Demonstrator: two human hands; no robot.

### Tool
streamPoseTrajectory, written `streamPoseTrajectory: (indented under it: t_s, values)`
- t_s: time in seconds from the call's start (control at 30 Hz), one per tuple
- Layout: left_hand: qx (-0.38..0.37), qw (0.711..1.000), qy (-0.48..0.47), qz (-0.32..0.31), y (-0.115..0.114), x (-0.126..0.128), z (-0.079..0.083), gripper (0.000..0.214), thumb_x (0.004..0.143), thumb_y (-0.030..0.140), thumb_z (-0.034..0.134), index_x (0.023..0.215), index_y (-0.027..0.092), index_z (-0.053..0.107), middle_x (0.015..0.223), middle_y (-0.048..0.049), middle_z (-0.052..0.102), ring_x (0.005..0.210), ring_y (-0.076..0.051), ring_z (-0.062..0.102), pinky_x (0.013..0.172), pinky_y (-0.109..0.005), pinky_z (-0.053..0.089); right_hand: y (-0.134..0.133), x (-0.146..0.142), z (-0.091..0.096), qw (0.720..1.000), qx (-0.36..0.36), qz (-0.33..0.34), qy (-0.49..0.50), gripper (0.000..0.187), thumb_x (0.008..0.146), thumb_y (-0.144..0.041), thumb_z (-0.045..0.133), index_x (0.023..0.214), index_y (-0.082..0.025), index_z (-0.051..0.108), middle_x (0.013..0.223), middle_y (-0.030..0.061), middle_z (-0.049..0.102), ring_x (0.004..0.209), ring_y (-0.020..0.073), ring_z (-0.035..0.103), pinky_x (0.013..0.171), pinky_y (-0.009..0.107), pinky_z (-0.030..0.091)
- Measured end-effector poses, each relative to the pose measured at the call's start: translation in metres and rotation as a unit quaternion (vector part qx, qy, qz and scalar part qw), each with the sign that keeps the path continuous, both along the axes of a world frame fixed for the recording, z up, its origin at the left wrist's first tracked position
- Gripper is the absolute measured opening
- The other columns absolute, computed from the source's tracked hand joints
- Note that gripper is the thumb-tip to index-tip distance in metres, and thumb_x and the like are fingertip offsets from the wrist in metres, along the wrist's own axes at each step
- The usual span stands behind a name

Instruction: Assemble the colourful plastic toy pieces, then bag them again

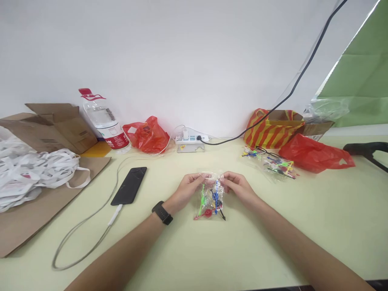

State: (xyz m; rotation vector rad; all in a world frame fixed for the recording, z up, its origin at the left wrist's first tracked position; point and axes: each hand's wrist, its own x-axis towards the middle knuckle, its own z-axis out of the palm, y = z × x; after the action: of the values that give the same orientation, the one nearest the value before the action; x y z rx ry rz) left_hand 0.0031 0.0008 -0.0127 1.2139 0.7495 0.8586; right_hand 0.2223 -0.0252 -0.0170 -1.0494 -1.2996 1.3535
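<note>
From the head camera, a small clear plastic bag (211, 198) of coloured plastic pieces, green, blue and red, lies on the pale tabletop (273, 234) at mid-scene, its top edge lifted between both hands. The left hand (188, 189), with a black watch (162, 212) on its wrist, pinches the bag's upper left corner with fingers closed on the film; the right hand (238, 186) pinches the upper right corner the same way, so the bag hangs just below and between the two, its lower end touching the tabletop. To the near left lies a black phone (129, 185) with a grey cable (87, 230) plugged in. Farther right, well apart from the hands, rests a second clear bag of coloured pieces (277, 165), beside a red plastic bag (315, 155).
</note>
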Motion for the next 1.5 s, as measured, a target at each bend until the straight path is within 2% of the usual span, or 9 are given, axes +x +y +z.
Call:
streamPoseTrajectory:
  t_s: [0.1,0.23,0.33,0.7,0.93,1.1,1.2,1.3,1.5]
  values:
    - [0.002,0.999,0.023,-0.037,0.002,-0.003,0.001,0.047,0.092,0.055,0.068,0.112,0.014,0.079,0.110,-0.0135,0.079,0.105,-0.026,0.072,0.095,-0.035,0.052,0.004,0.003,-0.004,1.000,-0.004,-0.001,0.001,0.037,0.079,-0.056,0.079,0.084,-0.020,0.072,0.069,0.0006,0.061,0.060,0.0146,0.049,0.059,0.030,0.040]
    - [0.018,0.999,0.030,0.021,0.008,-0.005,-0.003,0.040,0.086,0.047,0.078,0.109,0.015,0.079,0.104,-0.0121,0.080,0.097,-0.023,0.073,0.088,-0.031,0.053,0.008,0.007,-0.009,0.999,-0.016,-0.006,0.028,0.033,0.076,-0.049,0.084,0.077,-0.020,0.070,0.067,0.0002,0.061,0.061,0.0140,0.049,0.060,0.029,0.040]
    - [0.015,0.999,0.024,0.033,0.010,-0.007,-0.006,0.036,0.083,0.041,0.081,0.107,0.015,0.080,0.103,-0.0123,0.080,0.094,-0.022,0.073,0.087,-0.031,0.053,0.007,0.007,-0.010,0.999,-0.027,0.016,0.034,0.030,0.078,-0.047,0.084,0.083,-0.019,0.072,0.069,-0.0003,0.062,0.062,0.0131,0.051,0.062,0.028,0.040]
    - [0.025,0.998,0.031,0.039,0.009,-0.006,-0.006,0.039,0.079,0.037,0.086,0.109,0.014,0.080,0.102,-0.0125,0.081,0.091,-0.022,0.074,0.087,-0.031,0.054,-0.001,0.002,0.004,0.996,-0.048,0.076,-0.016,0.039,0.075,-0.053,0.084,0.082,-0.017,0.072,0.075,0.0011,0.065,0.068,0.0142,0.052,0.065,0.028,0.037]
    - [0.034,0.998,0.026,0.044,0.004,-0.004,-0.002,0.037,0.077,0.038,0.087,0.105,0.015,0.081,0.098,-0.0120,0.081,0.090,-0.023,0.075,0.085,-0.032,0.055,-0.002,0.005,0.005,0.995,-0.064,0.079,0.003,0.034,0.064,-0.041,0.094,0.078,-0.018,0.072,0.078,0.0007,0.067,0.074,0.0152,0.057,0.071,0.029,0.042]
    - [0.031,0.999,0.020,0.035,0.002,-0.002,0.000,0.039,0.076,0.039,0.087,0.105,0.014,0.080,0.098,-0.0132,0.081,0.093,-0.025,0.076,0.088,-0.035,0.056,-0.003,0.008,0.008,0.992,-0.087,0.092,0.030,0.037,0.061,-0.036,0.096,0.085,-0.019,0.073,0.068,-0.0032,0.062,0.064,0.0121,0.053,0.063,0.027,0.040]
    - [0.028,0.999,0.017,0.024,0.000,-0.001,0.000,0.038,0.075,0.039,0.088,0.103,0.014,0.081,0.097,-0.0127,0.081,0.091,-0.025,0.076,0.087,-0.034,0.056,-0.005,0.010,0.012,0.985,-0.100,0.135,0.025,0.038,0.064,-0.037,0.094,0.090,-0.018,0.074,0.072,-0.0010,0.067,0.065,0.0126,0.056,0.064,0.027,0.043]
    - [0.020,1.000,0.013,0.019,-0.002,0.000,0.001,0.036,0.074,0.038,0.088,0.100,0.014,0.081,0.095,-0.0123,0.081,0.088,-0.024,0.076,0.085,-0.033,0.056,-0.007,0.011,0.013,0.976,-0.108,0.188,0.026,0.038,0.066,-0.036,0.093,0.095,-0.018,0.075,0.089,0.0044,0.074,0.079,0.0163,0.065,0.076,0.030,0.049]
    - [0.023,1.000,0.004,0.021,-0.002,-0.001,0.000,0.033,0.079,0.036,0.086,0.104,0.015,0.081,0.096,-0.0110,0.081,0.089,-0.021,0.075,0.085,-0.030,0.054,-0.005,0.012,0.012,0.988,-0.089,0.124,0.020,0.040,0.061,-0.035,0.096,0.089,-0.018,0.074,0.085,0.0024,0.072,0.078,0.0159,0.064,0.077,0.030,0.049]
